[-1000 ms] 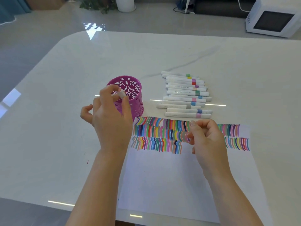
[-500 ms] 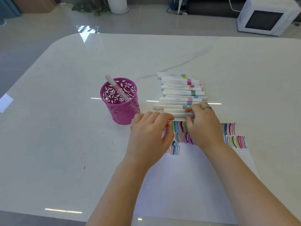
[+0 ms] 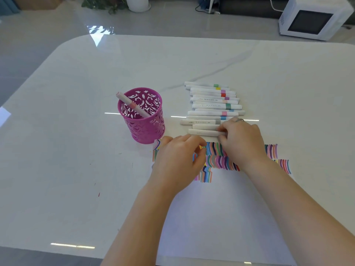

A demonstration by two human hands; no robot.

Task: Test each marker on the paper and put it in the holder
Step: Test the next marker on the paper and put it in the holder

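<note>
A pink cut-out holder (image 3: 143, 120) stands left of the paper, with one pink-banded marker (image 3: 132, 105) leaning inside it. A row of several white markers (image 3: 211, 104) lies behind the paper (image 3: 217, 212), which carries rows of coloured strokes along its far edge. My right hand (image 3: 242, 143) pinches the right end of the nearest marker (image 3: 203, 132) in that row. My left hand (image 3: 180, 160) rests on the paper's top left part, fingers curled down, holding nothing that I can see.
The white marble table (image 3: 76, 150) has small ink specks left of the paper. On the floor beyond the table stand a white microwave (image 3: 311, 18) at the far right and a potted plant (image 3: 109, 4).
The left hand let go of the pink-banded marker into the holder, then moved right onto the paper. The right hand reached forward from the paper to the nearest marker in the row.
</note>
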